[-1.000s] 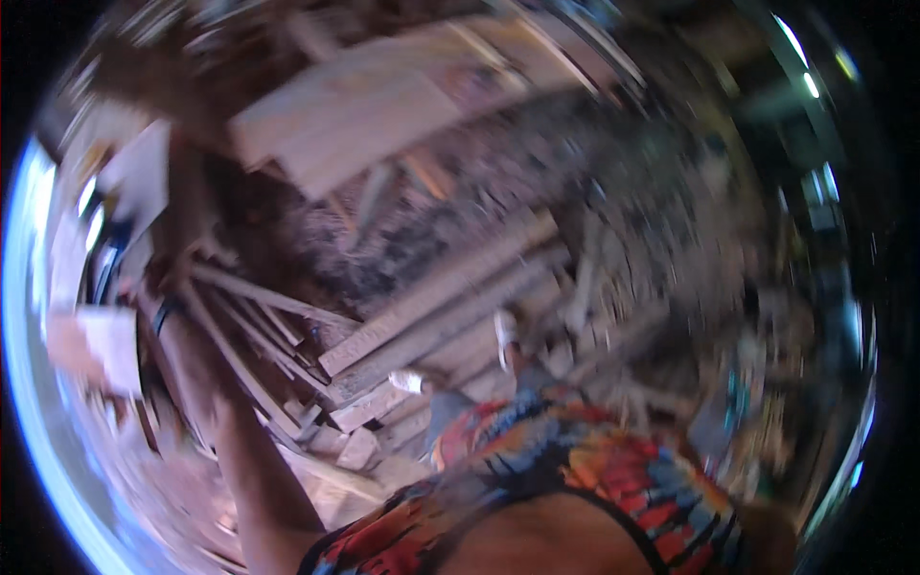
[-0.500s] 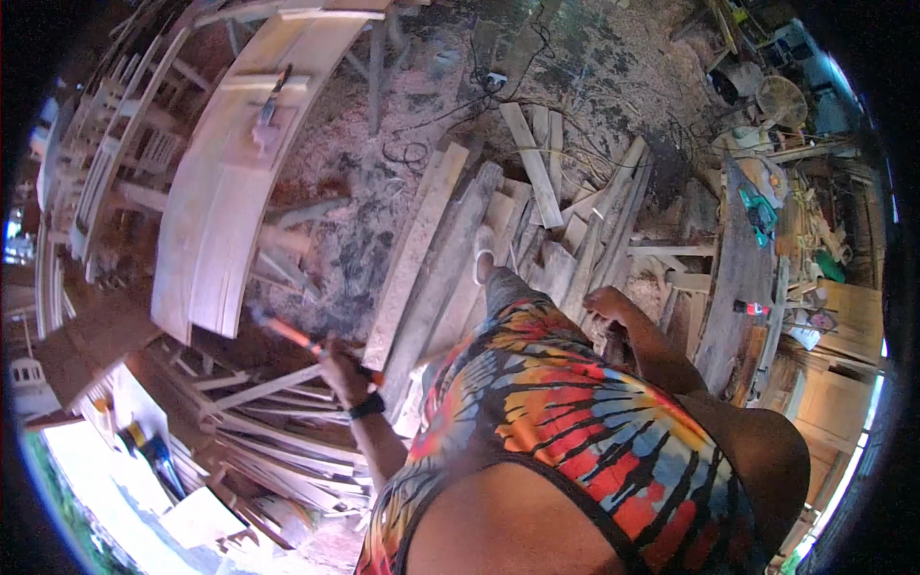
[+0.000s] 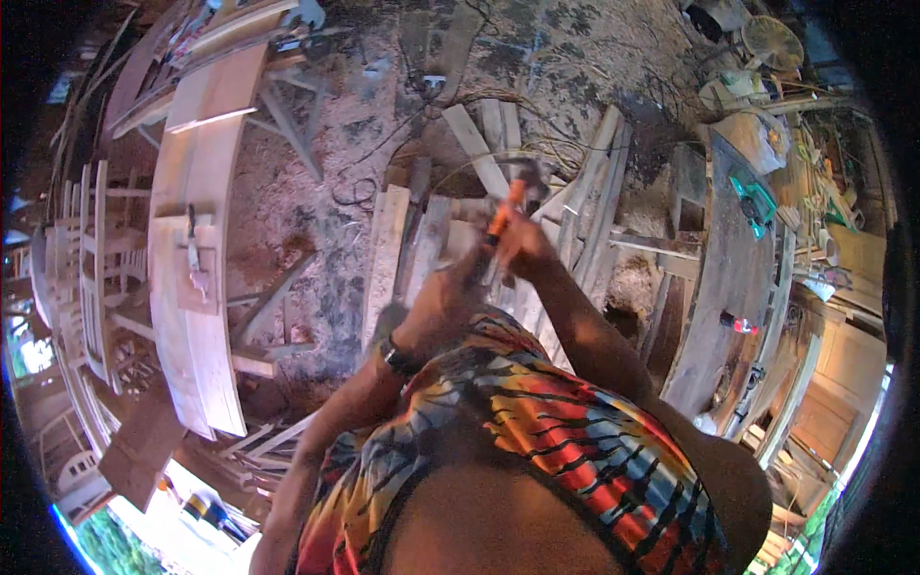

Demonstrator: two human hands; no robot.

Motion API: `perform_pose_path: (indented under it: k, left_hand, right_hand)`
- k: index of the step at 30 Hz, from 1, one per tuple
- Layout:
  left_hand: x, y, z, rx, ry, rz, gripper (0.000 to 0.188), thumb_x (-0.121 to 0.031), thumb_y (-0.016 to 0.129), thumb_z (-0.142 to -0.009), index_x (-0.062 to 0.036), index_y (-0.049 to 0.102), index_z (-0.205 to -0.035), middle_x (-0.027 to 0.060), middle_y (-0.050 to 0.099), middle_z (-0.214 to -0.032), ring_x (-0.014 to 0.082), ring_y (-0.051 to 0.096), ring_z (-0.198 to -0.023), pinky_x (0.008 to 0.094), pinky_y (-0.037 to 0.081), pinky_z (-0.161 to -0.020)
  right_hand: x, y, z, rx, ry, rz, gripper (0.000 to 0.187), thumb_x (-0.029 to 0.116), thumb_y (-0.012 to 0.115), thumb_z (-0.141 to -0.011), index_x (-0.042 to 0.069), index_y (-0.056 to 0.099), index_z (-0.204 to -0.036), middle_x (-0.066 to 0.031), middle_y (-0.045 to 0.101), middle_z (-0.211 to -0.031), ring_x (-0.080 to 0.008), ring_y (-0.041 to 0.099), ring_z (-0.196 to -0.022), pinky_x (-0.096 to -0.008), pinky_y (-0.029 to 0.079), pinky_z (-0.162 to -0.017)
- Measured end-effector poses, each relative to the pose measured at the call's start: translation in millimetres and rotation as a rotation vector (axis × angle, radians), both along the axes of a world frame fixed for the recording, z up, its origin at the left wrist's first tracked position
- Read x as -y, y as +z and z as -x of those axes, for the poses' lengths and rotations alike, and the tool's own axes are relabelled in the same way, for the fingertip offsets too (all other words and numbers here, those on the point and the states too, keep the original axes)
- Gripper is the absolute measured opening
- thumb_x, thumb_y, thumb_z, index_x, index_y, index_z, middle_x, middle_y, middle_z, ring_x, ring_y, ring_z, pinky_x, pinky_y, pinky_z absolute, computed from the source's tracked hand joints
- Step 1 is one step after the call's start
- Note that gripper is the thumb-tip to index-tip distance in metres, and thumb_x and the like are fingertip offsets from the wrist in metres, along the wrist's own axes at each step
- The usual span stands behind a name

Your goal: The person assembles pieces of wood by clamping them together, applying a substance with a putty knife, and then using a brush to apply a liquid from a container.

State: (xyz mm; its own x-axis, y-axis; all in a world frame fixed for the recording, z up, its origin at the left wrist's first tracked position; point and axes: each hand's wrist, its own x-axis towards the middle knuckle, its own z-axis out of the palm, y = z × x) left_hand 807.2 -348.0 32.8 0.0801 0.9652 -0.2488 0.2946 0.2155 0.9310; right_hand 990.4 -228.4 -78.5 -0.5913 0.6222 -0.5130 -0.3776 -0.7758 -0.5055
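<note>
In front of my body I hold a hammer (image 3: pixel 513 198) with an orange and black handle, its dark head pointing away and blurred by motion. My left hand (image 3: pixel 447 299), a dark watch on its wrist, is closed round the lower, black end of the handle. Farther up, my right hand (image 3: pixel 526 247) is closed at the orange part, with some of its fingers hidden. Below the hammer lie several rough wooden boards (image 3: pixel 431 241) on the floor.
To the left stands a long plank worktop (image 3: pixel 192 331) with a dark-handled tool (image 3: pixel 194 240) on it. Along the right runs a wooden bench (image 3: pixel 714 316) bearing a green tool (image 3: pixel 753 205) and a small red bottle (image 3: pixel 738 324). Cords and wood shavings lie on the floor (image 3: pixel 335 125).
My left hand has brought the hammer from the left to the middle. My right hand has come up from my side onto its handle. The view has shifted, and the left worktop appears lower.
</note>
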Motion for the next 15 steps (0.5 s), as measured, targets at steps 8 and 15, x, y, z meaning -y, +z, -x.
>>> perform_pose_path:
  k: [8, 15]
  left_hand:
    - [-127, -92, 61, -0.636, -0.258, -0.231, 0.028, -0.019, 0.07, -0.083, 0.0008, 0.062, -0.1, 0.0173, 0.065, -0.094, 0.0355, 0.064, -0.082, 0.0408, 0.051, -0.068]
    - [-252, -201, 105, -0.616, 0.02, -0.166, 0.028, -0.03, 0.061, -0.091, -0.0023, 0.066, -0.095, 0.0192, 0.067, -0.082, 0.0385, 0.066, -0.076, 0.0478, 0.051, -0.064]
  right_hand:
    - [-72, -24, -254, 0.393, -0.338, 0.201, 0.032, 0.043, 0.054, -0.1, 0.012, 0.063, -0.102, 0.0048, 0.045, -0.053, -0.0134, 0.037, -0.038, -0.0336, 0.032, -0.036]
    - [-23, -32, -338, 1.001, -0.269, 0.433, 0.03, 0.041, 0.056, -0.099, 0.012, 0.062, -0.099, 0.0033, 0.047, -0.055, -0.0137, 0.04, -0.04, -0.0335, 0.034, -0.038]
